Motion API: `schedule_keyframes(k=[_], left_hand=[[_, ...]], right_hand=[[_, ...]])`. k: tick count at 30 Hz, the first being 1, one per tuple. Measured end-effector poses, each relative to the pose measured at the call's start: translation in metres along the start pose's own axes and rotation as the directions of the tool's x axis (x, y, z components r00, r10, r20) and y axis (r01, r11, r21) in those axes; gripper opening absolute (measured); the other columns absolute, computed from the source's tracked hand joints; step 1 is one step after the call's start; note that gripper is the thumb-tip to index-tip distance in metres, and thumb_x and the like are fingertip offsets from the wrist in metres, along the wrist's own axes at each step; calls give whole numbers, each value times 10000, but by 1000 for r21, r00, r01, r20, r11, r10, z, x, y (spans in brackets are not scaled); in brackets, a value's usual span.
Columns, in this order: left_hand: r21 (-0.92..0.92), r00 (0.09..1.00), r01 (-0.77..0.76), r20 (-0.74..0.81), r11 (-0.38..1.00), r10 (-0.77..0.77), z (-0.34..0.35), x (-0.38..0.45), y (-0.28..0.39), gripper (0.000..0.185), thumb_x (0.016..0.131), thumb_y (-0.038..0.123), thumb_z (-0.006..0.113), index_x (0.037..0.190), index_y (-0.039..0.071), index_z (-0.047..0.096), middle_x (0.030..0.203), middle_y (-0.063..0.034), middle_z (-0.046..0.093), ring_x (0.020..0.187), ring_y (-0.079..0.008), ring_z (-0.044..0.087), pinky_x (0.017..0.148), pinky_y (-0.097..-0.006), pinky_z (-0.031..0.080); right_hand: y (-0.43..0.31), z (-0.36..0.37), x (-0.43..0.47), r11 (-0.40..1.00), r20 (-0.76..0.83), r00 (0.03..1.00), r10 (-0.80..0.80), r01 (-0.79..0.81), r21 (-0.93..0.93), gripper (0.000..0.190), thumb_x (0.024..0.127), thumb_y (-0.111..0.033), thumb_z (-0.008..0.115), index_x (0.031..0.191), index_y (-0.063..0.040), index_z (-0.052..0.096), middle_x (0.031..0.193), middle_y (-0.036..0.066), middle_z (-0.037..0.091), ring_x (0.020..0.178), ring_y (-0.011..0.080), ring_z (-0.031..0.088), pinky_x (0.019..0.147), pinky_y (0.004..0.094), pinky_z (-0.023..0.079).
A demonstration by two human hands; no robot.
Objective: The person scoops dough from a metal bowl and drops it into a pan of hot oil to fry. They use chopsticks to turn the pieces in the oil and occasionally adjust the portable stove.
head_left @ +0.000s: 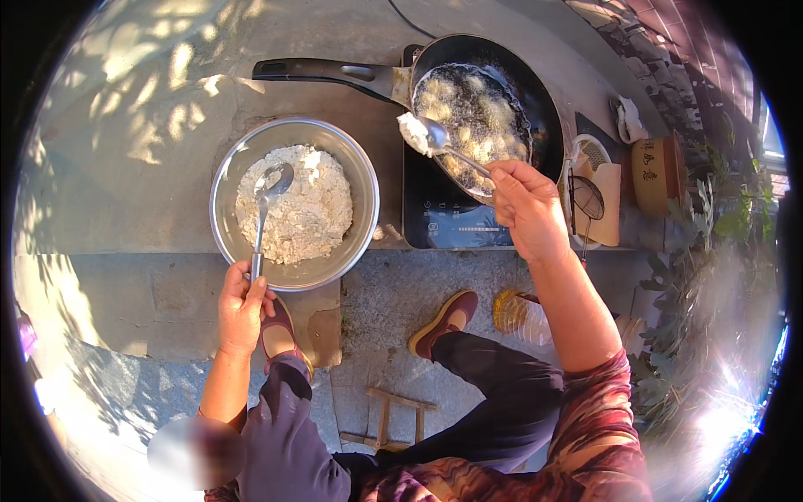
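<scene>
My left hand grips the handle of a metal spoon, whose bowl lies over a pale, lumpy mixture in a steel bowl. A second metal spoon is in my right hand, with a white lump of mixture at its tip, above the near left rim of a black frying pan. Inside the pan, several pale pieces sit in bubbling oil. The pan stands on a black induction cooker, its handle pointing left.
Right of the pan are a white basket with brown paper, a wire skimmer, a brown pot and a crumpled cloth. A plastic oil bottle and a wooden stool are below. Leafy plants grow at right.
</scene>
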State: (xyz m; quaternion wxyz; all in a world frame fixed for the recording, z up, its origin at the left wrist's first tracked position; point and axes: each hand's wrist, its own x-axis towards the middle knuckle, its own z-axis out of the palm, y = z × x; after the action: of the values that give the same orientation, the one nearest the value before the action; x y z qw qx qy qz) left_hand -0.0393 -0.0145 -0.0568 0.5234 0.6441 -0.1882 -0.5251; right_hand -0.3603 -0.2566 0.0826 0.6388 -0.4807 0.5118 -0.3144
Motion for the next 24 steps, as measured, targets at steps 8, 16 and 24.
schedule_keyframes(k=[8,16,24], left_hand=[[19,1000,2,21,1000,-3,2,0,4,223,1002,112,592,1213,56,544,738,-36,620,525,-81,540,473,-208,396],[26,1000,5,27,1000,-5,-4,0,1,244,1004,120,593,1232,55,534,740,-35,619,533,-80,540,477,-206,401],[5,1000,7,29,1000,-7,2,0,1,248,1003,116,594,1235,54,533,747,-35,616,536,-81,537,480,-205,403]], right_hand=[[16,-96,86,422,-145,827,-544,120,-898,192,975,-236,608,1075,-108,711,866,151,716,786,309,695,726,380,533],[26,-76,89,52,109,745,-659,189,-981,152,978,-268,581,1010,-140,657,868,175,702,815,423,662,681,513,523],[18,-85,84,6,154,714,-683,216,-976,146,974,-247,591,1027,-131,663,883,180,704,814,421,664,684,504,527]])
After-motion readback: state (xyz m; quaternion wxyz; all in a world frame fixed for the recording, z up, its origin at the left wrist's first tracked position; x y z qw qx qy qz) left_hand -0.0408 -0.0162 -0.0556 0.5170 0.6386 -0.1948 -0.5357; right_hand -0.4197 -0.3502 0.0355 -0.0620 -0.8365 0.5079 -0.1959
